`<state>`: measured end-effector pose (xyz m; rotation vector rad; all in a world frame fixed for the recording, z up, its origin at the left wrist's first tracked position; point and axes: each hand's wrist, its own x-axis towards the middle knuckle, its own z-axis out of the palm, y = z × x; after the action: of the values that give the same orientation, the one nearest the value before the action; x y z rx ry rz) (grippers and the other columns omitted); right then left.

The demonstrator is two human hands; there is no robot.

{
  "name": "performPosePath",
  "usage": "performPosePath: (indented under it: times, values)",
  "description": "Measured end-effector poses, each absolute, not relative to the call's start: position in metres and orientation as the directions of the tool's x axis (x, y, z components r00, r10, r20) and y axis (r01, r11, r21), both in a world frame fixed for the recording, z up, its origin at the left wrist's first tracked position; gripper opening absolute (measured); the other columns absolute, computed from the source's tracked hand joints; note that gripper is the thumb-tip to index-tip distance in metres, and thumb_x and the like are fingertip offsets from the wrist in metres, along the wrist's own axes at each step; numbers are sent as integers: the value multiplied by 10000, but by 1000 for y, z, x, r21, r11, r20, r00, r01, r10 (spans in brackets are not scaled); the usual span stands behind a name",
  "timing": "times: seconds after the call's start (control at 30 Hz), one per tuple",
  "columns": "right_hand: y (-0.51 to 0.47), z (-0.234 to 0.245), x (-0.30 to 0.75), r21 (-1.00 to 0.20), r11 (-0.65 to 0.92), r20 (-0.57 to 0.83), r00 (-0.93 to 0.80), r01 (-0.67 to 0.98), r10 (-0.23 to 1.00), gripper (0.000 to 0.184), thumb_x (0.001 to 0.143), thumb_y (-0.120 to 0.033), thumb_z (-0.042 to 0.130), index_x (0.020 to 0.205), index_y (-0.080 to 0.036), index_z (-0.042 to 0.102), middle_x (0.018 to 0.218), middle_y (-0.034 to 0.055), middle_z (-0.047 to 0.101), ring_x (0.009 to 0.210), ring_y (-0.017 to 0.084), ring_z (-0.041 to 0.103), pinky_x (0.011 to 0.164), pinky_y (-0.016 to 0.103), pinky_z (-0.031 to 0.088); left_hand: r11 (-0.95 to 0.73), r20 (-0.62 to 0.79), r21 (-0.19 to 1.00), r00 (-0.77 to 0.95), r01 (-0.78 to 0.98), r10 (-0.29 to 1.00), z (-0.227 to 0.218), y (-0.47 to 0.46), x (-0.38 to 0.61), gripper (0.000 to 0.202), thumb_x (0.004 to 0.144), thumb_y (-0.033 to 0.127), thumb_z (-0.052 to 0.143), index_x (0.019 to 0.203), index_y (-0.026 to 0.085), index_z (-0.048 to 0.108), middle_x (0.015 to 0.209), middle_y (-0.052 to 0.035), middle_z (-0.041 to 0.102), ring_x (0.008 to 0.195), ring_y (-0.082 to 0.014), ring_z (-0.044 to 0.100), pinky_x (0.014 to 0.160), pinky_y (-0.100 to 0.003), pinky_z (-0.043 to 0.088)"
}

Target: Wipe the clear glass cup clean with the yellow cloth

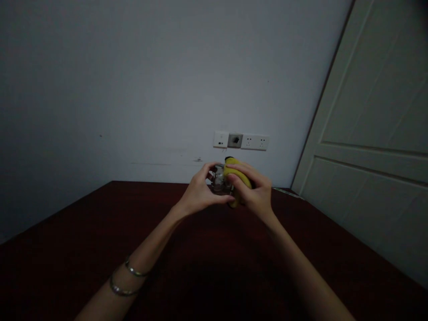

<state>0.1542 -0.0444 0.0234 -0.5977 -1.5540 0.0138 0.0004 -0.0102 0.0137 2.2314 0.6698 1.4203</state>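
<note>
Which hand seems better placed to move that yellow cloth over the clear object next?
Probably the right hand: it already grips the yellow cloth beside the clear object, while the left hand is occupied holding that object.

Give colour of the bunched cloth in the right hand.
Yellow cloth with dark edging; seen in head view.

Wall [174, 89] beyond, room leftward
My fingers [247, 170] can pass left over the table [127, 223]; a panelled door [368, 111] stands rightward.
</note>
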Motion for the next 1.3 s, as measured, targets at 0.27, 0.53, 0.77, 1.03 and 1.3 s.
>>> performPosePath:
  times: [0.27, 0.53, 0.77, 1.03, 1.3]
  values:
    - [-41, 20, 154, -427, 853, 904, 144, 299, 402, 181, 766, -288, 659, 937, -288, 718, 1045, 5, 715, 1041, 220, 637, 951, 437, 483, -765, 687, 629, 363, 137, 630, 20, -15, 0, 756, 550, 341, 816, 1183, 202, 425, 1140, -95, 575, 962, -234, 595, 826, -402, 512]
    - [-43, 19, 152, -393, 855, 919, 125, 337, 373, 184, 746, -266, 681, 922, -290, 725, 1052, 6, 712, 1045, 223, 635, 959, 439, 480, -752, 668, 643, 373, 145, 644, 23, -16, 1, 694, 579, 334, 797, 1159, 198, 441, 1121, -90, 578, 946, -228, 599, 797, -388, 522]
    - [-37, 17, 155, -511, 819, 859, 176, 260, 480, 170, 748, -294, 676, 902, -248, 732, 1003, 28, 729, 997, 231, 658, 930, 426, 498, -797, 689, 572, 414, 193, 595, 23, -17, -2, 739, 541, 324, 816, 1171, 200, 451, 1147, -89, 564, 1025, -251, 576, 888, -414, 479]
    - [-41, 15, 153, -279, 884, 955, 14, 375, 296, 191, 744, -242, 681, 923, -293, 725, 1119, 18, 684, 1060, 229, 621, 956, 450, 474, -825, 724, 522, 399, 218, 563, 24, -15, -1, 695, 579, 255, 781, 1184, 190, 444, 1134, -85, 567, 995, -226, 569, 850, -381, 481]
    - [-37, 18, 152, -499, 824, 866, 161, 269, 473, 171, 749, -286, 677, 912, -271, 726, 1014, 20, 724, 1021, 225, 645, 952, 447, 483, -825, 708, 509, 427, 245, 563, 24, -16, 0, 736, 545, 307, 814, 1176, 193, 454, 1187, -99, 534, 1062, -256, 543, 898, -413, 464]
